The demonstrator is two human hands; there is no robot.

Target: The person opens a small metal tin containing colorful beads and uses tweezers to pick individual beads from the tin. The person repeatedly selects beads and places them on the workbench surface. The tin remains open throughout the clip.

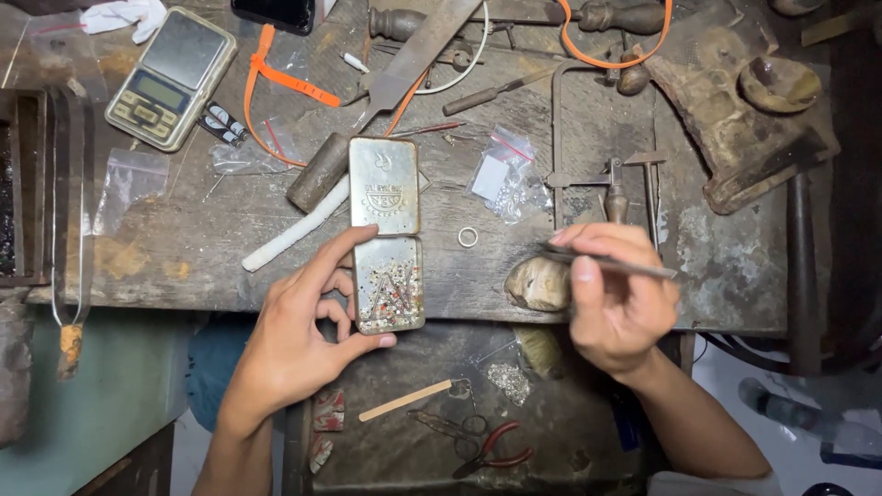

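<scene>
Left hand (308, 335) grips the open tin (388, 243) from its left side in the head view, thumb along the near edge of the lower tray and index finger up at the hinge; right hand (614, 298) is pinched shut on thin tweezers (611, 264), their tips pointing left. From where I watch, the tin lies at the bench (202, 243) front edge, lid flat above, tray partly overhanging. I judge it light, stiff sheet metal, smooth and a bit slippery, so holding it by the long sides suits it; tipped, it would spill. Its tray holds a loose heap of tiny pale and reddish bits, too small to identify. The lid is dull grey and worn, with an embossed mark. A small ring (468, 237) lies just right of the tin, apart from it.
</scene>
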